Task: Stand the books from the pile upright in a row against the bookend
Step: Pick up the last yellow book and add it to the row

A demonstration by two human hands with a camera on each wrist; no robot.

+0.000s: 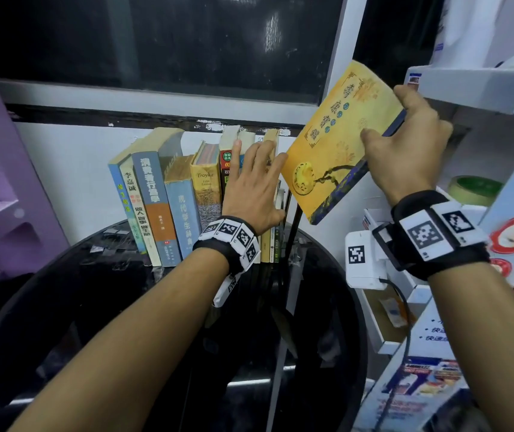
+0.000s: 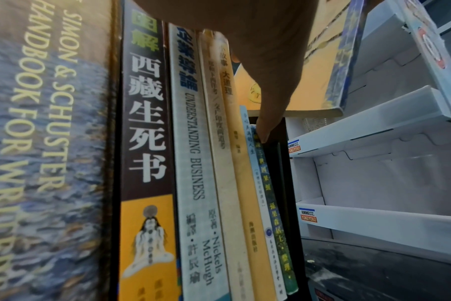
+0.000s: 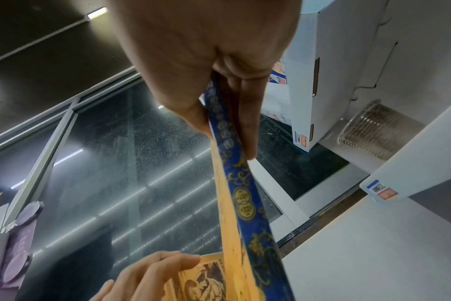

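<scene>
A round black glass table [image 1: 99, 294] is carrying a row of books [image 1: 168, 207] along its far edge, against the white wall under a dark window [image 1: 168, 42]. The books are standing spine out, the ones at the left end leaning rightward, the rest close to upright. To the right of the table a white cardboard display rack [image 2: 373, 126] with stepped shelves is standing, and a purple shelf unit [image 1: 3, 182] is standing off the left edge.

The yellow book [image 1: 333, 145], with a dark blue patterned spine, is being held in the air above the right end of the row, tilted, its lower corner hanging just beyond the last upright books and not touching the table. The right hand [image 1: 405, 141] is gripping it by the spine edge: the thumb is lying on the yellow front cover and the fingers are wrapped round behind, which the right wrist view shows as thumb and fingers [image 3: 245, 122] pinching the blue spine between them.

The left hand [image 1: 255, 185] is resting flat against the right end of the row, fingers straight and spread over the tops of the books, holding nothing. In the left wrist view one fingertip [image 2: 264, 134] is pressing on the top of a thin green book [image 2: 276, 203], the last one in the row, with a dark upright bookend [image 2: 286, 183] just beside it at the right.
</scene>
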